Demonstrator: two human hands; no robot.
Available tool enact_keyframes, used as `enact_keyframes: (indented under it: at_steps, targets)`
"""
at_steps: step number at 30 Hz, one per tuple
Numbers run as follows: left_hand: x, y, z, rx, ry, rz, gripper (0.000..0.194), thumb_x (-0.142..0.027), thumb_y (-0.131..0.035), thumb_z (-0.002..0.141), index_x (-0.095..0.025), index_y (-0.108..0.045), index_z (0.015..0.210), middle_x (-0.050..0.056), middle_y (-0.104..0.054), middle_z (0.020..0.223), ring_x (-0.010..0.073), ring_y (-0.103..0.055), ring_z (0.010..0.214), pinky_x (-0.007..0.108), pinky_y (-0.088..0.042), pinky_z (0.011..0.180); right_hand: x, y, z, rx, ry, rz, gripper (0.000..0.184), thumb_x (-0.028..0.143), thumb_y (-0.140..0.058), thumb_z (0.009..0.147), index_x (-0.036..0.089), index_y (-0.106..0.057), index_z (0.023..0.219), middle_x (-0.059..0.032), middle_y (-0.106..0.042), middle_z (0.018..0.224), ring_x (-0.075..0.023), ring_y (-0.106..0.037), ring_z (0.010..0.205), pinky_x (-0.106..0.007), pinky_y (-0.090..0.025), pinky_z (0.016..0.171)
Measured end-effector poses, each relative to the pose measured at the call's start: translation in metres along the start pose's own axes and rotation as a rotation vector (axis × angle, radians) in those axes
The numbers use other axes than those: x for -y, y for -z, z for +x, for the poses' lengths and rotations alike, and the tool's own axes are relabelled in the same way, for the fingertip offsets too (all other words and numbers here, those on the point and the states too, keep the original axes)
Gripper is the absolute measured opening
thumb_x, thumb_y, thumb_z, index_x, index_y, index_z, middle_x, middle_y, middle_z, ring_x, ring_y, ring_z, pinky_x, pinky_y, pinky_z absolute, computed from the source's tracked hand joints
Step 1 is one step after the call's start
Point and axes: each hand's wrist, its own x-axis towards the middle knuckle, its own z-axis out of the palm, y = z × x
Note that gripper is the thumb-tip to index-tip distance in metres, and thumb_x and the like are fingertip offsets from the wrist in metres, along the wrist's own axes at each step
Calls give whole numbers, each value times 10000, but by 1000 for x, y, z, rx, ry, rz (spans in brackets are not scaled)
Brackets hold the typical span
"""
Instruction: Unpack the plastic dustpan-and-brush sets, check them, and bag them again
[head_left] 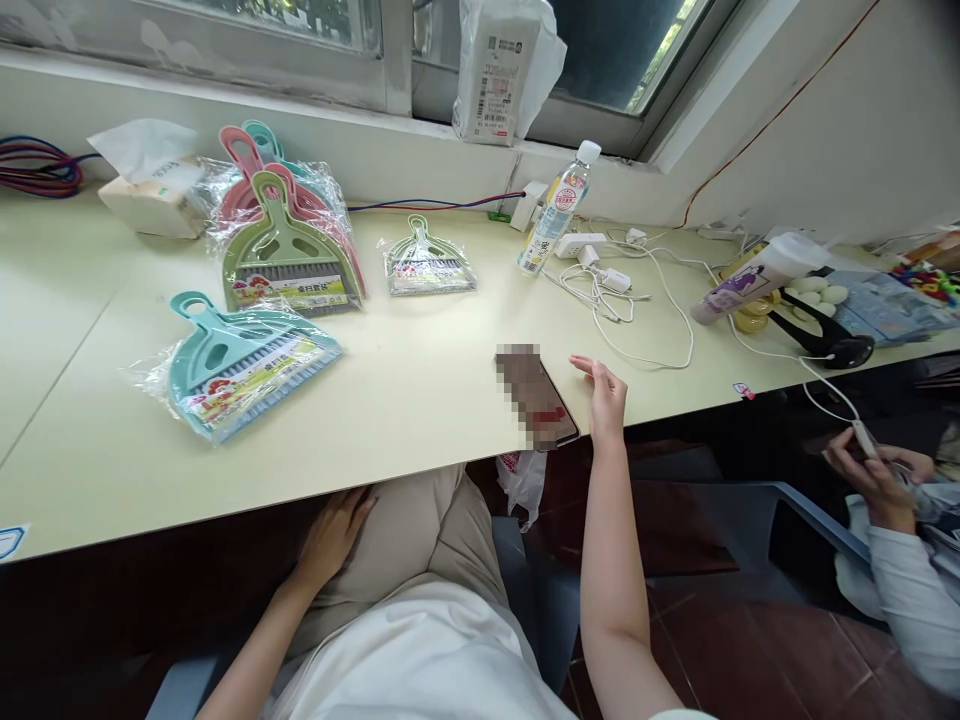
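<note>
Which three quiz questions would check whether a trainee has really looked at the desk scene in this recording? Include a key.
1. Where does the left hand rest?
A) on the bottle
B) on the lap
C) on the tissue pack

2. True or false: the phone lies on the table, apart from the right hand.

3. What colour is the wrapped dustpan set nearest the table's front edge?

Key: 1. B; 2. True; 3. Light blue
</note>
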Motion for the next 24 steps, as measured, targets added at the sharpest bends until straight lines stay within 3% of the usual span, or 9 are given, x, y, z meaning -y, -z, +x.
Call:
enact_keyframes:
  at_steps: [3, 6, 9, 13, 15, 17, 20, 22, 24]
  targets:
    - [0, -4, -10, 142, 23, -59, 598, -518, -278, 970, -222, -441, 1463, 94, -488, 1459, 270, -441, 1364, 441, -383, 1122, 13, 7, -25, 105, -73, -163, 636, 603, -483, 890, 244, -456, 1415, -118, -568, 1379, -271, -514, 1293, -476, -376, 1078]
    - [1, 5, -30, 216, 30, -62, 589, -533, -346, 953, -275, -415, 1478, 77, -472, 1468, 286, -458, 1344, 436, -443, 1071, 30, 12, -61, 261, -47, -415, 958, 629, -657, 766, 295, -197, 1538, -128, -389, 1531, -348, -353, 1412, -555, -302, 1120]
    - [-4, 32, -50, 286, 26, -9, 568, -539, -445, 909, -291, -510, 1416, 73, -523, 1423, 319, -513, 1295, 451, -481, 1028, 42, 10, -87, 318, 53, -573, 1095, 599, -739, 697, 330, -109, 1551, -106, -272, 1590, -391, -314, 1423, -594, -282, 1125]
    - [-29, 88, -62, 367, -99, -124, 411, -552, -484, 893, -373, -675, 1209, -20, -613, 1336, 284, -565, 1250, 400, -485, 1034, 49, 2, -91, 292, 78, -621, 1062, 472, -720, 752, 343, -35, 1553, -112, -280, 1580, -386, -387, 1377, -579, -376, 1060]
    - [-43, 119, -59, 193, -109, -242, 413, -559, -497, 884, -365, -668, 1205, -17, -663, 1260, 276, -613, 1180, 379, -513, 995, 47, -1, -82, 289, 68, -621, 1069, 416, -725, 743, 350, -29, 1552, -119, -301, 1565, -388, -414, 1355, -575, -407, 1029]
    - [-52, 150, -53, -114, -46, -294, 408, -590, -494, 868, -325, -693, 1106, 6, -700, 1163, 281, -633, 1127, 397, -505, 996, 42, -2, -66, 290, 55, -624, 1076, 387, -732, 727, 353, -41, 1550, -129, -306, 1556, -393, -424, 1344, -585, -413, 1017]
    - [-53, 185, -34, -548, 118, 28, 515, -577, -440, 886, -199, -637, 1175, 127, -641, 1215, 337, -602, 1109, 507, -452, 1007, 29, -5, -30, 300, 35, -597, 1080, 352, -738, 707, 339, -62, 1549, -148, -289, 1555, -390, -422, 1345, -595, -401, 1023]
    - [-48, 200, -18, -601, 141, 284, 672, -608, -398, 892, -93, -568, 1288, 230, -554, 1310, 428, -457, 1257, 587, -377, 1029, 20, -9, 0, 301, 19, -569, 1093, 314, -751, 687, 310, -79, 1548, -173, -286, 1553, -389, -383, 1373, -615, -350, 1059]
    - [-41, 208, -1, -550, 213, 329, 759, -638, -360, 906, -36, -517, 1341, 283, -462, 1397, 485, -380, 1294, 646, -356, 998, 15, -19, 28, 282, 23, -555, 1070, 277, -747, 687, 260, -108, 1545, -201, -250, 1565, -398, -284, 1426, -658, -269, 1088]
